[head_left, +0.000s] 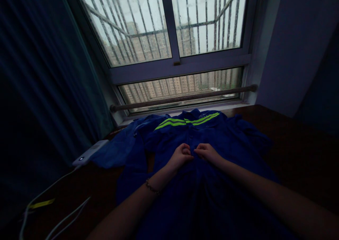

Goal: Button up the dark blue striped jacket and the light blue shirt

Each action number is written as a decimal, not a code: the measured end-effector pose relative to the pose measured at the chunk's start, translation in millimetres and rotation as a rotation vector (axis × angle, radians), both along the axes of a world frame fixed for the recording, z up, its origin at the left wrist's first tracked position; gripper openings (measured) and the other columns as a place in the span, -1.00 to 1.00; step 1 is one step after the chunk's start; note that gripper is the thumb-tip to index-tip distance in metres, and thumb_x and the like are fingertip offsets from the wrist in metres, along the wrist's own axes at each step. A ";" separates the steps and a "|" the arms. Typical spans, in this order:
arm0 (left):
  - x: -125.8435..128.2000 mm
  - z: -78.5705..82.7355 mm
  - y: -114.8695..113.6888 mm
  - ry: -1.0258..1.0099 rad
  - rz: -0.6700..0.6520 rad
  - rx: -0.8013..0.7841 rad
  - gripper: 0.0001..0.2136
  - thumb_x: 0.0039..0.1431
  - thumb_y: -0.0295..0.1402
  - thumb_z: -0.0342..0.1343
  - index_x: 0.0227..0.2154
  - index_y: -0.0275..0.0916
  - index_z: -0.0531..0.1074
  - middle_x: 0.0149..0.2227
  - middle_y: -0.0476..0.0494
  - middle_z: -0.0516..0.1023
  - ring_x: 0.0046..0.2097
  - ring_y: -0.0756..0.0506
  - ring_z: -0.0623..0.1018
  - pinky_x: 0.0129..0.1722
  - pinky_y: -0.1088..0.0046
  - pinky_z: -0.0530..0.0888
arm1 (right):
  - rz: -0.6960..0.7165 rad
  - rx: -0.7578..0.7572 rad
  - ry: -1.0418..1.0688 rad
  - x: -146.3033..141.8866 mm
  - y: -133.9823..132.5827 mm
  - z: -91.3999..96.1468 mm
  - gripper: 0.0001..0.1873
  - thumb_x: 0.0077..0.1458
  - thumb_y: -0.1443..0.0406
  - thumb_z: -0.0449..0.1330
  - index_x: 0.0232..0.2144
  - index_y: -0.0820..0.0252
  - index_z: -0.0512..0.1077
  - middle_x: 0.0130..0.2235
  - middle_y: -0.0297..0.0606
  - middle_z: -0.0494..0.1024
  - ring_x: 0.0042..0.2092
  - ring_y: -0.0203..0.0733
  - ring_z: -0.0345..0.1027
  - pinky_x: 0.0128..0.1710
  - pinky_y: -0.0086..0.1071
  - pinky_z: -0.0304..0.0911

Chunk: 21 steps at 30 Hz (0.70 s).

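Note:
A blue work jacket (169, 141) with bright yellow-green stripes across its chest lies spread out, collar toward the window. My left hand (182, 153) is over the front opening, its fingers curled and pinched on the jacket's edge. Just to the right, my right hand (208, 152) pinches the other side of the front, thumb against fingers. A small gap separates the two hands. Any button between the fingertips is too small and dark to make out. A beaded bracelet (153, 187) circles my left wrist.
A dark wooden surface (256, 114) bears the jacket. Lighter blue cloth (116, 148) lies at its left, beside a white power strip or box (90, 153) with a white cable (50, 187). A yellow strip (42, 203) lies lower left. Behind stand a barred window (182, 95) and a blue curtain (53, 74).

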<state>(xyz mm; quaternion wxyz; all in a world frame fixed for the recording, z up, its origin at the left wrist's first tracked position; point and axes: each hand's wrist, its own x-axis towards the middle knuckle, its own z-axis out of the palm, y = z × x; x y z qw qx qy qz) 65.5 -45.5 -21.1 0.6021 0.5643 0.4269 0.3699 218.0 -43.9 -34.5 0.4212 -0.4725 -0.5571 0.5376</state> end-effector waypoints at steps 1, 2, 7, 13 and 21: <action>0.0 0.2 -0.3 0.012 -0.014 0.021 -0.66 -0.33 -0.56 0.13 -0.42 -0.25 0.16 -0.64 0.17 0.30 -0.66 0.12 0.28 -0.66 0.65 0.16 | -0.001 -0.020 0.003 0.2 0.5 -0.1 -0.79 -0.19 0.25 0.15 -0.66 0.24 0.21 -0.75 -0.48 0.19 -0.70 -0.46 -0.02 -0.68 -0.53 -0.14; 0.0 0.1 -0.4 0.031 -0.026 0.044 -0.66 -0.33 -0.56 0.12 -0.42 -0.25 0.16 -0.63 0.17 0.29 -0.65 0.12 0.27 -0.65 0.65 0.16 | 0.001 -0.038 0.002 0.2 1.1 -0.7 -0.78 -0.18 0.25 0.15 -0.67 0.24 0.21 -0.75 -0.48 0.19 -0.70 -0.46 -0.02 -0.69 -0.53 -0.14; -3.5 -7.4 4.1 0.286 -0.005 0.328 -0.73 -0.23 -0.52 0.08 -0.38 -0.25 0.20 -0.54 0.12 0.32 -0.55 0.11 0.32 -0.56 0.62 0.21 | -0.025 -0.025 -0.065 -0.2 3.8 -4.1 -0.79 -0.10 0.22 0.11 -0.59 0.23 0.21 -0.74 -0.49 0.19 -0.70 -0.43 0.01 -0.69 -0.53 -0.11; -9.4 -18.5 11.9 0.618 -0.018 0.586 -0.68 -0.12 -0.37 0.08 -0.22 -0.19 0.22 -0.40 0.06 0.37 -0.44 0.04 0.38 -0.46 0.55 0.27 | -0.098 0.376 -0.711 13.5 5.0 5.7 -0.75 0.01 0.16 0.04 -0.38 0.25 0.31 -0.45 -0.22 0.42 -0.38 -0.22 0.27 -0.39 -0.40 0.13; -10.6 -11.8 31.4 0.835 -0.093 0.858 -0.74 0.05 -0.18 -0.05 -0.23 -0.20 0.27 -0.29 -0.04 0.36 -0.34 0.00 0.38 -0.36 0.51 0.30 | -0.081 0.519 -1.332 74.2 53.1 -18.4 -0.36 0.06 -0.07 -0.20 0.08 0.15 0.10 0.12 -0.17 0.10 0.10 0.04 -0.08 0.00 -0.12 -0.08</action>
